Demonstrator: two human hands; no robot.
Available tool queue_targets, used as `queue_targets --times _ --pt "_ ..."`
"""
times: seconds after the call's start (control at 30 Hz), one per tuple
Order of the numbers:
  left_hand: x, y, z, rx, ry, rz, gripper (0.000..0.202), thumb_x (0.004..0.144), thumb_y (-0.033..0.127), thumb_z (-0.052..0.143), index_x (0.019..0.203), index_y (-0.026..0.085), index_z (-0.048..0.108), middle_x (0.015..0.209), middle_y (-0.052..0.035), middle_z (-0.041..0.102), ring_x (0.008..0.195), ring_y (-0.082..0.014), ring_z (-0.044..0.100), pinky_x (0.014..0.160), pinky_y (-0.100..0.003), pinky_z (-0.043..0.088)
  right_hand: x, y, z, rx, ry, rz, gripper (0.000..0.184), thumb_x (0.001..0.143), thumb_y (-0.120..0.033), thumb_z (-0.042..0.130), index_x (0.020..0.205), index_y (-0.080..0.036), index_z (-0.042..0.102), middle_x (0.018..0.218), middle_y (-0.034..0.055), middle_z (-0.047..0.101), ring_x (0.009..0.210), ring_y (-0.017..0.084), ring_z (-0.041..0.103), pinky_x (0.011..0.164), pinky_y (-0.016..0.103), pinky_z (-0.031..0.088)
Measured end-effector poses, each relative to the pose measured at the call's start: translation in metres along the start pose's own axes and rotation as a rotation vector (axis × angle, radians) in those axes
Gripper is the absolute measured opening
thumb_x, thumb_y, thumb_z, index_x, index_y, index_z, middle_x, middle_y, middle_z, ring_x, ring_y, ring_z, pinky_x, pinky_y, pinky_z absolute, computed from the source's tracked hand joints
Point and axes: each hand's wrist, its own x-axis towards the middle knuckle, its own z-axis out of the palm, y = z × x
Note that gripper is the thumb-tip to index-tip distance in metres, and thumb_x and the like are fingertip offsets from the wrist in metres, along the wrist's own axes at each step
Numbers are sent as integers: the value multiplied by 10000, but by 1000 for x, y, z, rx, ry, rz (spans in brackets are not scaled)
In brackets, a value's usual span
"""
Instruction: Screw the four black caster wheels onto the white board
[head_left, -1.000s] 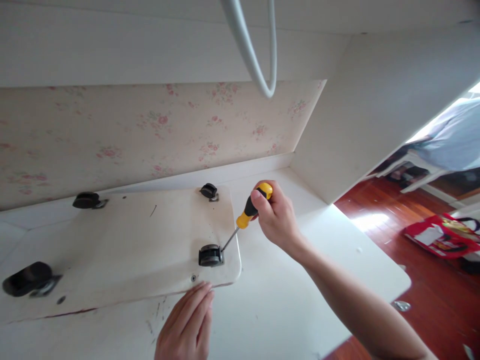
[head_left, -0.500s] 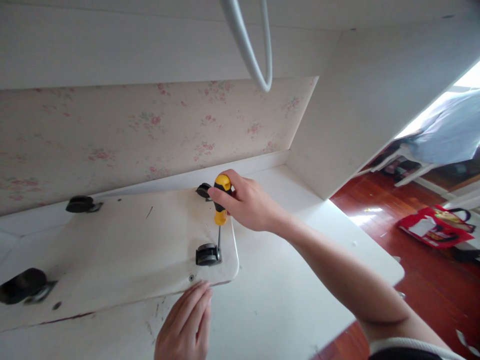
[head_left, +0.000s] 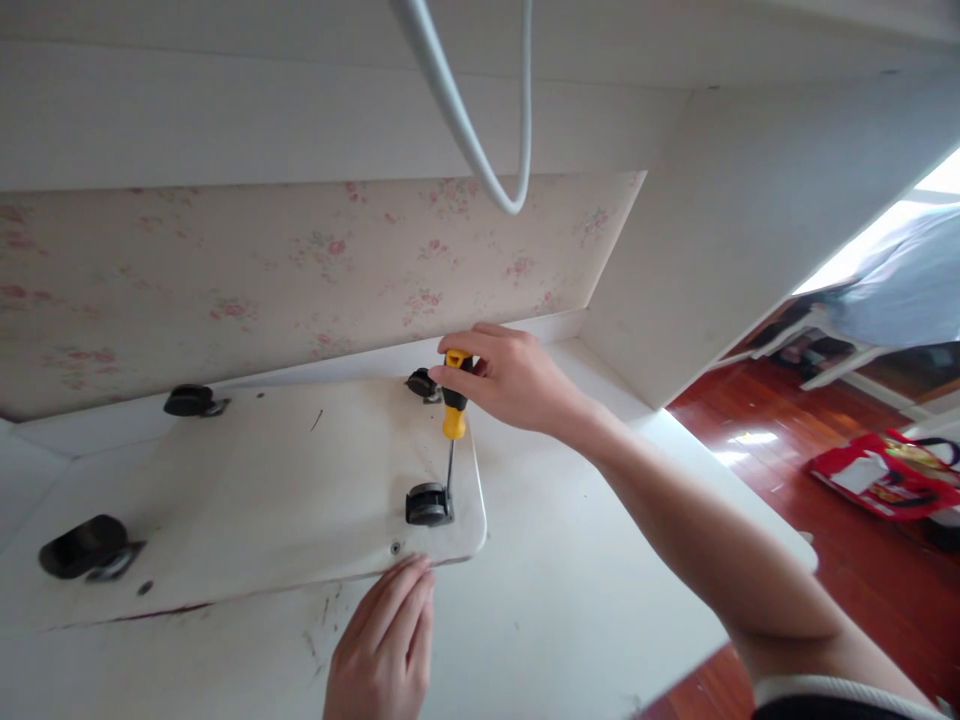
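My right hand (head_left: pixel 517 375) is closed around the handle of a yellow and black screwdriver (head_left: pixel 454 422), thumb along one side and fingers over the top. The shaft points down at the mounting plate of a black caster wheel (head_left: pixel 427 504); the tip is hidden behind the wheel's edge. This caster stands near the rounded corner of a white board (head_left: pixel 285 490). My left hand (head_left: pixel 386 635) lies with fingers stretched out together, fingertips at the board's near edge. Close to them sits a small round fitting (head_left: pixel 395 548) in the board.
Three more casters stand on the board, one (head_left: pixel 424 384) just behind the screwdriver. Beneath it is a white desktop (head_left: pixel 570 560). A white cable (head_left: pixel 487 165) loops down overhead. Floral wallpaper (head_left: pixel 337 270) and a white side panel (head_left: pixel 712 220) close in the space. A red bag (head_left: pixel 885 475) lies on the wooden floor.
The view has shifted slightly, so the board appears further right. My right hand has moved up a little on the handle and its fingers have changed position. My left hand stays at the board's edge.
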Motion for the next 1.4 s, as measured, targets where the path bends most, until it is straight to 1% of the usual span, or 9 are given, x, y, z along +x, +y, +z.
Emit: queue_targets --times 0.07,0.2,0.4,0.6,0.8,1.0,1.17,1.33,1.4 --pt "0 1 -1 9 -10 9 247 888 43 600 1089 149 696 1104 -71 748 1025 -183 700 981 -281 507 2 -2 -3 -44 2 -23 363 978 -473 472 1030 -221 728 1003 57 697 877 183 641 797 309 448" --pt "-1 2 -2 18 -16 0 255 889 48 604 1104 154 690 1110 -73 748 1023 -189 702 968 -291 522 6 -1 -10 41 -188 -105 389 1018 -331 362 1176 -207 695 1353 79 609 1205 199 558 965 306 404" --pt "-2 3 -3 -2 -24 -47 264 895 70 594 1109 184 697 1120 -66 748 1014 -207 712 927 -313 556 8 5 -8 -132 -71 -28 274 937 -411 529 1005 -224 716 916 31 704 789 173 613 709 286 403" --pt "0 7 -3 3 -28 -70 266 902 72 582 1116 183 695 1118 -71 749 1014 -210 714 931 -328 561 11 3 -10 38 -243 -143 402 985 -257 377 1312 -208 607 1287 70 642 1121 195 585 907 290 413" --pt "-1 9 -5 17 -35 -65 256 904 75 583 1110 180 695 1120 -70 748 1016 -211 714 940 -332 554 18 -1 -12 -220 -197 -74 342 965 -399 467 1051 -190 725 960 101 717 902 257 641 775 349 437" --pt "-1 10 -5 16 -28 -60 251 908 69 579 1106 173 694 1125 -70 744 1026 -206 708 950 -327 544 19 -2 -16 -38 -346 -178 364 971 -233 450 1302 -185 594 1295 88 632 1117 187 591 902 282 415" --pt "-1 10 -4 18 -23 -60 222 922 76 573 1087 166 692 1117 -65 742 1015 -198 702 950 -328 527 14 -7 -14 -180 -205 -43 412 920 -557 527 1020 -186 676 876 69 705 817 219 625 706 302 402" --pt "0 11 -4 15 -10 -60 220 924 78 576 1090 169 688 1109 -59 742 1009 -196 699 951 -327 517 12 -16 -16 3 -374 -130 435 1006 -345 390 1399 -177 475 1252 115 648 1050 202 607 844 285 401" --pt "0 11 -4 10 -10 -60 216 921 77 583 1085 169 688 1109 -57 742 1009 -195 699 950 -325 516 13 -17 -16 4 -373 -111 402 977 -380 466 1323 -189 543 1140 88 686 963 196 620 799 284 404"
